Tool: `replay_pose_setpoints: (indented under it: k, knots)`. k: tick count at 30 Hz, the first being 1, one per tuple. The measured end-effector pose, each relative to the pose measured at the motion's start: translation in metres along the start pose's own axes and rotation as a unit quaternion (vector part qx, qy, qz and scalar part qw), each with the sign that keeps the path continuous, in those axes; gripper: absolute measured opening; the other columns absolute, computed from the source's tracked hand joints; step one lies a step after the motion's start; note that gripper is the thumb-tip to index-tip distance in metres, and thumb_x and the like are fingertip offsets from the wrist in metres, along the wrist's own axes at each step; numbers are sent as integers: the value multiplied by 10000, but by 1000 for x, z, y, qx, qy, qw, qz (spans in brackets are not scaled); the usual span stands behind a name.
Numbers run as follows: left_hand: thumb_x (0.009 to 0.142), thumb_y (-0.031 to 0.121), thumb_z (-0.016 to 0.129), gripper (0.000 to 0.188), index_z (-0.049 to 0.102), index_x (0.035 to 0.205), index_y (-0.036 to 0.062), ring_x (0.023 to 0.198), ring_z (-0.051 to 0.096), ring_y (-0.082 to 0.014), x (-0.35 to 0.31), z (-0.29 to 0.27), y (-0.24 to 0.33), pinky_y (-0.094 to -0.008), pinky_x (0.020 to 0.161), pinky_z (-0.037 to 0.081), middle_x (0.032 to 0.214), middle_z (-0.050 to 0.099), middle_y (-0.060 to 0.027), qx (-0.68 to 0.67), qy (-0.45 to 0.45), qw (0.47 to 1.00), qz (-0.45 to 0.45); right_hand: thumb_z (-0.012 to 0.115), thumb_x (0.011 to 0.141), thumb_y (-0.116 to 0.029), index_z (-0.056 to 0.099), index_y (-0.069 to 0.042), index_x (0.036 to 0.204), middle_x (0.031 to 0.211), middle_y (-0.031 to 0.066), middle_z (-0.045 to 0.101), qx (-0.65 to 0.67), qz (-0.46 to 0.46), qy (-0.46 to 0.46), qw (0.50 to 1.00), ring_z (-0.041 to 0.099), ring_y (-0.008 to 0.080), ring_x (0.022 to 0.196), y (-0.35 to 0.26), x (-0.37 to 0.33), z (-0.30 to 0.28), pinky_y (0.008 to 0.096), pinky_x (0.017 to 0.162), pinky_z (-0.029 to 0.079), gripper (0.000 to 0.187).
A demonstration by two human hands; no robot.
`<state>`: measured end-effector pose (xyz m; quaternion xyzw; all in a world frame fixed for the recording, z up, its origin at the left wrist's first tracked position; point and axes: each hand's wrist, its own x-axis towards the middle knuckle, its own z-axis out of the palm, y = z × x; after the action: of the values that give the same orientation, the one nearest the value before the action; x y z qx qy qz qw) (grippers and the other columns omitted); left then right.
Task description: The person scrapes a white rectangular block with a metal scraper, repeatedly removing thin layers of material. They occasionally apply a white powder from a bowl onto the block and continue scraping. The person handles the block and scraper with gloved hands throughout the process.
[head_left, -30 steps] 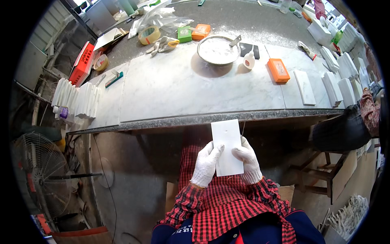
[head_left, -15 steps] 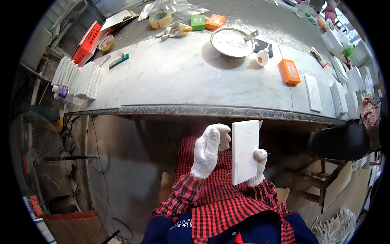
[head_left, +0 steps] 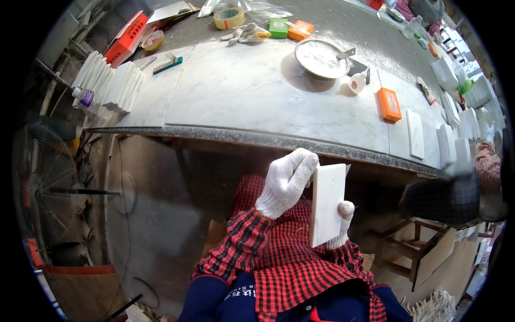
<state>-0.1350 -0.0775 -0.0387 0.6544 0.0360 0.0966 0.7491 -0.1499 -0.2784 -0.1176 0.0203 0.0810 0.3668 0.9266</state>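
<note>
A white rectangular marble tile [head_left: 328,206] stands nearly upright in front of my body, below the bench edge. My right hand [head_left: 346,219], in a white knit glove, grips its right side, with the thumb over the front face and the other fingers hidden behind. A thin pale corner [head_left: 348,168] sticks out behind the tile's upper right; what it belongs to is hidden. My left hand [head_left: 287,185], also gloved, is closed at the tile's upper left edge. Its fingers are pressed together, and whatever they may hold is hidden.
The bench's front edge [head_left: 257,140] runs just beyond my hands. On it stand a metal bowl of white paste [head_left: 323,60], a white squeeze bottle [head_left: 358,82], an orange box [head_left: 389,104] and stacked tiles [head_left: 122,88]. A fan [head_left: 45,190] is at left; a person's dark-clothed leg [head_left: 442,198] at right.
My left hand has moved right and up to the tile's edge, and its fingers have closed together. The tile has turned slightly and shifted a little right. The person's leg at right has moved.
</note>
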Motion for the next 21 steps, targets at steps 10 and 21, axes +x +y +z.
replay_pose_setpoints:
  k: [10, 21]
  knots:
    - [1129, 392, 573, 378, 645, 905, 96, 586, 508, -40, -28, 14, -42, -211, 551, 447, 718, 550, 55, -173, 51, 947, -265, 765, 863, -238, 451, 118, 1475, 1279, 295, 655, -48, 21, -4, 999, 750, 386, 1051, 4, 6, 22, 459, 797, 704, 775]
    - [1108, 303, 603, 695, 318, 1662, -4, 1387, 595, -295, -39, 5, -39, -398, 1144, 477, 1523, 582, -227, -41, 39, 986, -154, 653, 968, -323, 501, 57, 1483, 1338, 209, 676, -246, -71, 63, 964, 699, 321, 1204, 1, 56, 37, 451, 1048, 580, 658]
